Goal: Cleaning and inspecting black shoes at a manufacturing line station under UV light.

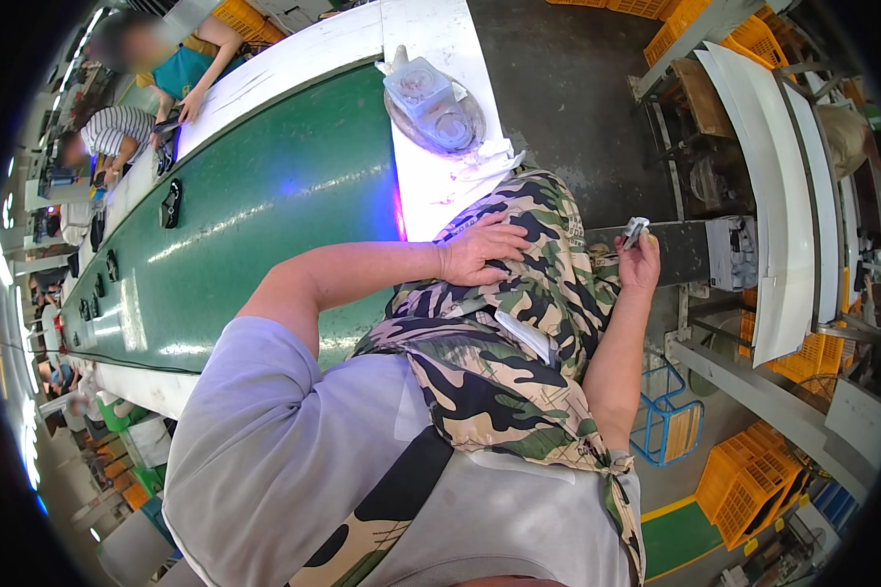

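Note:
My left hand lies flat on the camouflage apron over my lap, fingers stretched out. Off to the right side of the apron, my right hand is raised with its fingers closed round a small silvery metal object. Its exact kind is too small to make out. Beyond my left hand, a rounded tray on the white table edge carries light-blue plastic containers. A crumpled white cloth or paper lies beside it.
A green conveyor belt runs along my left, carrying a dark shoe and several more farther down. Two people work across it. On the right stand a metal-framed rack with a white panel, a blue-framed stool and orange crates.

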{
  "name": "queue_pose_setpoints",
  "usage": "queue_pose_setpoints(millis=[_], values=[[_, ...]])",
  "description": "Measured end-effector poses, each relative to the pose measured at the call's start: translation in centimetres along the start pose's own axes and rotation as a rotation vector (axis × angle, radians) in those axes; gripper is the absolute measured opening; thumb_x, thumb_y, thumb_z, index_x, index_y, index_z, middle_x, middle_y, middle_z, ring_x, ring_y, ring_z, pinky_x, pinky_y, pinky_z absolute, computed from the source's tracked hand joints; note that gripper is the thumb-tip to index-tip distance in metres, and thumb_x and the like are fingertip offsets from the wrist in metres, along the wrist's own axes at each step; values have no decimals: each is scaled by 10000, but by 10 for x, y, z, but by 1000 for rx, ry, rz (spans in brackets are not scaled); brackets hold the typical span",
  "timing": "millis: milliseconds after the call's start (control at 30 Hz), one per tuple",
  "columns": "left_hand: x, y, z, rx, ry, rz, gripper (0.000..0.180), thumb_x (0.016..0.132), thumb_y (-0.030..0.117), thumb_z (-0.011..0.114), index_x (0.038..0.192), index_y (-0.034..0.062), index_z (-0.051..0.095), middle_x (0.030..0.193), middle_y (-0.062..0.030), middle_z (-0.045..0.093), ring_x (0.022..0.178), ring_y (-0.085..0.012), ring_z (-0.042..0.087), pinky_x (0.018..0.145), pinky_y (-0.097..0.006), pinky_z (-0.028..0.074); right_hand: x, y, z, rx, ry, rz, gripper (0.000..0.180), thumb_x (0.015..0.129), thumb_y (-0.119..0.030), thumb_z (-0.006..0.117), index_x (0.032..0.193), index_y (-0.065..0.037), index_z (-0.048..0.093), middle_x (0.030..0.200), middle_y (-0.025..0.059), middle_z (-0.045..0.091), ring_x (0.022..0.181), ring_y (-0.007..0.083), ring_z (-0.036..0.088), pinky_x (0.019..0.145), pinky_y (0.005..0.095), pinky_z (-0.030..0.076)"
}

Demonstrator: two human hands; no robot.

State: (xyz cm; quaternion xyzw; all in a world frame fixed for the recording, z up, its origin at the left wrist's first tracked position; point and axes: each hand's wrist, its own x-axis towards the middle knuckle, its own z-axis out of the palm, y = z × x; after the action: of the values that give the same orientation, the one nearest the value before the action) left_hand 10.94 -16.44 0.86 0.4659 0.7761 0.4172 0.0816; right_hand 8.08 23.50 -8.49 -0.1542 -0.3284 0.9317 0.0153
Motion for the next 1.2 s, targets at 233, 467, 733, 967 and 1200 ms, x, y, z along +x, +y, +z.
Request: queue_pose_setpoints(millis=[233,467,733,967,1200], values=[[0,1,0,0,-4,-11,392,886,325,639,1195,84,625,1381,-118,582,1404,-321,431,1190,-586,184,0,1,1,-13,2,2,93,939,-78,654,1025,-87,621,1075,124,698,969,283,668,807,504,552],[0,3,-1,0,2,-15,396,859,296,656,1191,81,633,1370,-114,583,1398,-312,430,1190,-590,193,-1,0,3,-14,0,2,85,935,-76,658,1013,-85,624,1055,110,702,965,267,670,800,495,554],[0,2,-1,-6,0,-21,397,860,302,654,1190,82,634,1371,-115,583,1395,-314,433,1190,-593,191,0,1,1,-10,9,5,82,927,-68,667,996,-94,629,1047,102,703,957,262,670,799,494,557],[0,1,-1,0,2,-4,402,891,339,629,1201,83,625,1382,-120,580,1402,-327,431,1186,-591,184,0,1,3,-15,27,3,69,922,-87,675,980,-99,639,1021,101,708,926,279,673,825,499,548],[1,2,-1,0,-10,-12,409,884,341,635,1203,85,624,1384,-119,576,1405,-327,426,1187,-595,179,1,1,-1,-18,8,5,91,928,-72,664,1004,-87,617,1056,113,696,944,288,669,808,502,556]])
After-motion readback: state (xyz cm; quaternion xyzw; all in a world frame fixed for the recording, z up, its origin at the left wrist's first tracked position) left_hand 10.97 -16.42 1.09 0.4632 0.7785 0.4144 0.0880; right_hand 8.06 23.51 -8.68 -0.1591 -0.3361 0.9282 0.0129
